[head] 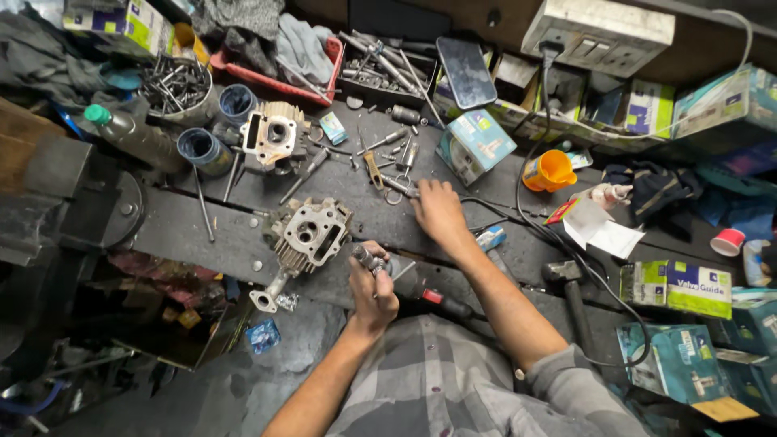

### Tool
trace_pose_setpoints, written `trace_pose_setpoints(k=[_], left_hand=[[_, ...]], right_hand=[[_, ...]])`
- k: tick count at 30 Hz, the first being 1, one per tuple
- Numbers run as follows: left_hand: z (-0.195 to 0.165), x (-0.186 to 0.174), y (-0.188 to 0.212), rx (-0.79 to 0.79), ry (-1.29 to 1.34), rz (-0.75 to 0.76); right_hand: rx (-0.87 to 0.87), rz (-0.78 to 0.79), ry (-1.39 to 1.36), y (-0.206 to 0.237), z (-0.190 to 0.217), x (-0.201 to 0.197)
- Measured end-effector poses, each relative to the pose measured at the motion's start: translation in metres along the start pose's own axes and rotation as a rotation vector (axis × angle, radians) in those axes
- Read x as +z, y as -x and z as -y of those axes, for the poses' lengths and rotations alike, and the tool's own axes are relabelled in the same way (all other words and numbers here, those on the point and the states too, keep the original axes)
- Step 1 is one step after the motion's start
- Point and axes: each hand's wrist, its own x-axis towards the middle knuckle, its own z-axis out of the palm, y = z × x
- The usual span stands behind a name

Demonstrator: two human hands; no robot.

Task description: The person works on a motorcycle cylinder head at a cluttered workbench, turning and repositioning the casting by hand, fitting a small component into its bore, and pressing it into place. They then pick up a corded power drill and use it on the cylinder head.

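Holding a small grey metal part [369, 260] closed in left hand [372, 291], just right of finned grey aluminium cylinder head [310, 235] lying stripped on dark workbench [202, 235]. Reaching with right hand [439, 212], fingers spread flat over loose silver fittings [398, 188]; grasp cannot be told. Reassembly apparently unfinished.

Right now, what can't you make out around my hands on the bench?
- Head view: the small metal part in the left hand, mostly covered by the fingers.
- What the right hand touches, hidden under the palm.
- Loose bits by the cylinder head, too small.
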Motion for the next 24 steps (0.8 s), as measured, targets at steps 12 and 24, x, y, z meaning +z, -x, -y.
trace_pose_setpoints(k=[12, 24], left_hand=[[-0.013, -0.009, 0.008, 0.094, 0.137, -0.065], [-0.002, 0.016, -0.015, 0.143, 0.08, -0.035]], right_hand=[[0.033, 0.167, -0.114, 0.006, -0.014, -0.006], [-0.178, -0.488, -1.42, 0.115, 0.033, -0.201]])
